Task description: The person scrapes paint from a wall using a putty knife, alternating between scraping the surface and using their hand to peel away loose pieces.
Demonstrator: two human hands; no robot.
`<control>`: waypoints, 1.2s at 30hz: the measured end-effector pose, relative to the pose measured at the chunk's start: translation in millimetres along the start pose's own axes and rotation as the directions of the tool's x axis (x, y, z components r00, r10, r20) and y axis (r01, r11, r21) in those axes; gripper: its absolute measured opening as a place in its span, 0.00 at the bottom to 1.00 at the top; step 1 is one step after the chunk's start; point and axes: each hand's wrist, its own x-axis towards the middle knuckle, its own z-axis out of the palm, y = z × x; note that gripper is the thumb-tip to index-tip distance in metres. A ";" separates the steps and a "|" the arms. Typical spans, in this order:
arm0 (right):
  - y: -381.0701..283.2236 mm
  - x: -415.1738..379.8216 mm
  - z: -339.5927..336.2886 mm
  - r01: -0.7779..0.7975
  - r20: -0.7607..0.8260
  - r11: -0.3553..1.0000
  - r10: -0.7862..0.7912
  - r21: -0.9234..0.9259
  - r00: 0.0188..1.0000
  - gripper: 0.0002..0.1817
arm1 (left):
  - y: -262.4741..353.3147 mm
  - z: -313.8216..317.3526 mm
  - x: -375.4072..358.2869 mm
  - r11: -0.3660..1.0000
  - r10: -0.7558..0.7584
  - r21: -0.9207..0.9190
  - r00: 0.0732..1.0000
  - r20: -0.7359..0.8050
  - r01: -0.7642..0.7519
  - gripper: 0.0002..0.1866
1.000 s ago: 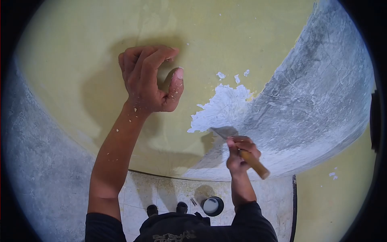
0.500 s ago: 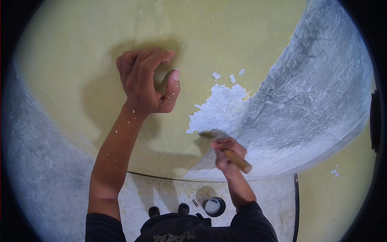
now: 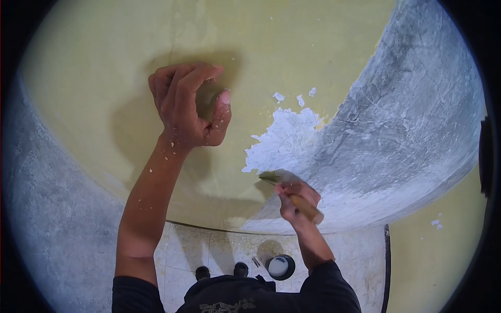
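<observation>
In the head view a yellow painted wall (image 3: 250, 62) fills the middle, with a bare whitish patch (image 3: 284, 138) joining a grey stripped area (image 3: 396, 120) on the right. My right hand (image 3: 296, 198) is wrapped round the wooden handle of a scraper (image 3: 269, 177). Its blade lies at the lower edge of the whitish patch. My left hand (image 3: 190, 104) rests against the yellow paint left of the patch, fingers curled with the thumb apart and nothing between them. Small pale flakes dot its wrist and forearm.
On the light tiled floor (image 3: 193, 248) below stands a dark bucket (image 3: 280, 267) with something whitish in it. Thin sticks (image 3: 256, 262) lie beside it, near my feet (image 3: 240, 269). Another grey stripped area (image 3: 57, 193) covers the left side. A dark object (image 3: 486, 156) sits at the far right.
The scraper blade shows more of its flat side and has shifted very slightly right. My left hand stays nearly where it was; the view has shifted slightly.
</observation>
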 end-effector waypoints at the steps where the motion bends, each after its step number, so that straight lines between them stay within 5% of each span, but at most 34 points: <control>1: -1.9 3.3 -3.5 0.091 0.007 0.995 -0.091 -0.027 0.996 0.13 | -1.0 1.4 1.9 1.000 0.004 0.004 1.000 -0.005 -0.004 0.21; 2: 1.7 7.9 -5.8 0.099 0.010 0.995 -0.099 -0.022 0.995 0.13 | -2.5 2.8 3.0 1.000 0.014 -0.007 0.999 -0.029 -0.014 0.21; 4: 1.8 2.0 -13.5 0.011 -0.267 1.000 -0.013 -0.011 0.963 0.12 | 1.1 1.9 -3.2 1.000 -0.002 -0.029 1.000 -0.024 0.001 0.21; 8: -2.1 2.6 -16.6 0.069 -0.067 0.991 -0.077 -0.114 0.995 0.12 | -3.1 5.0 1.3 1.000 0.001 0.003 0.997 -0.076 -0.001 0.18; 11: 10.2 -1.5 -13.4 0.059 -0.249 0.997 -0.046 0.042 0.967 0.14 | -3.2 5.6 0.3 1.000 0.001 0.002 0.997 -0.076 -0.001 0.19; 14: -4.3 11.1 -22.2 0.130 -0.047 0.989 -0.134 -0.065 0.990 0.13 | -2.0 5.7 0.4 1.000 -0.002 -0.007 0.996 -0.085 0.002 0.19; 20: -0.7 1.5 -19.8 0.156 -0.070 0.985 -0.161 -0.069 0.985 0.12 | -1.1 5.0 -1.0 1.000 -0.011 0.011 0.997 -0.081 0.012 0.19; 22: 6.9 2.0 -24.1 0.010 -0.228 0.999 0.001 0.046 0.974 0.12 | -2.3 5.0 2.0 1.000 -0.006 0.013 0.998 -0.067 0.007 0.19; 26: -1.1 -1.5 -16.0 0.086 -0.022 0.994 -0.088 -0.061 0.996 0.10 | 0.3 5.4 1.4 1.000 -0.006 -0.003 0.998 -0.064 0.006 0.19; 28: 4.4 -3.8 -15.9 0.031 -0.238 0.999 -0.029 0.005 0.971 0.12 | -1.0 5.5 0.9 1.000 -0.008 0.001 0.997 -0.075 0.008 0.19; 30: 1.0 -3.1 -13.6 0.101 -0.105 0.993 -0.106 -0.057 0.989 0.13 | 1.8 2.4 1.5 1.000 -0.027 -0.011 0.999 -0.024 0.026 0.19; 34: 5.1 1.7 -21.7 0.047 -0.230 0.998 -0.038 0.034 0.972 0.13 | -0.5 3.8 2.6 1.000 -0.016 0.008 0.999 -0.050 0.016 0.19; 36: 8.2 -6.8 -10.6 0.047 -0.123 0.999 -0.046 0.012 0.991 0.13 | 2.2 0.7 1.5 1.000 -0.002 -0.002 1.000 0.017 0.002 0.22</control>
